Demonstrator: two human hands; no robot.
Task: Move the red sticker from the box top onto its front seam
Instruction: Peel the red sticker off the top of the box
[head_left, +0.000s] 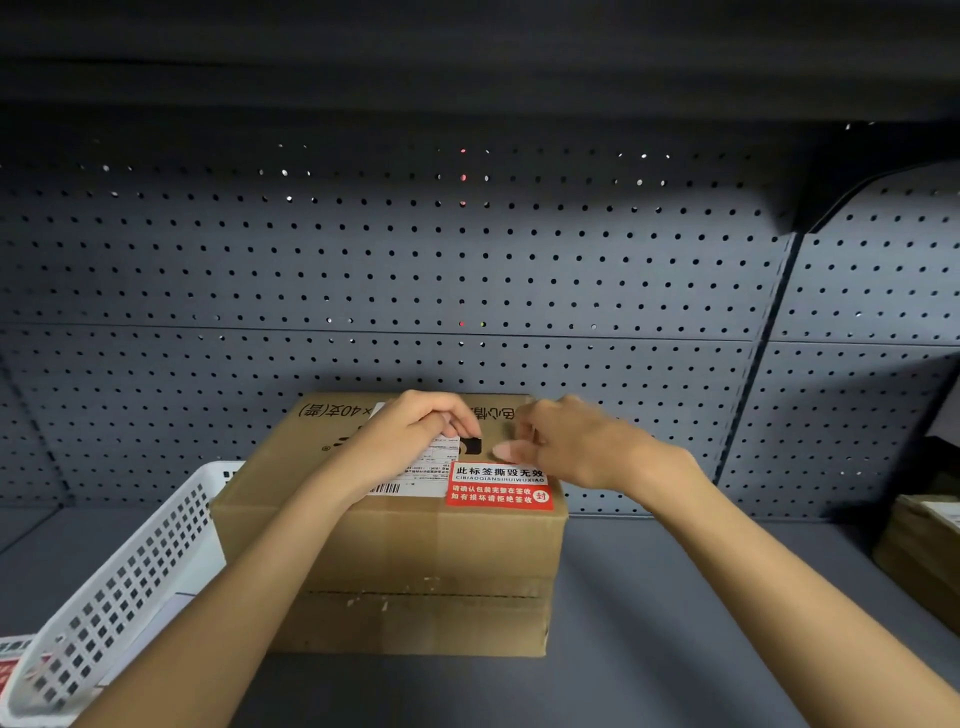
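A brown cardboard box (415, 561) stands on the grey shelf. A red and white sticker (498, 486) lies flat on the box top, at its front right edge. Beside it on the left is a white shipping label (421, 475). My left hand (415, 431) rests on the box top over the label, fingers curled, its tips near the sticker's upper left corner. My right hand (566, 441) hovers just above the sticker's far edge, thumb and fingers pinched loosely. A horizontal seam (426, 595) crosses the box's front face.
A white perforated plastic basket (119, 582) sits left of the box, touching its corner. Another cardboard box (924, 551) lies at the right edge. A grey pegboard wall (467, 270) backs the shelf, and an upper shelf hangs overhead.
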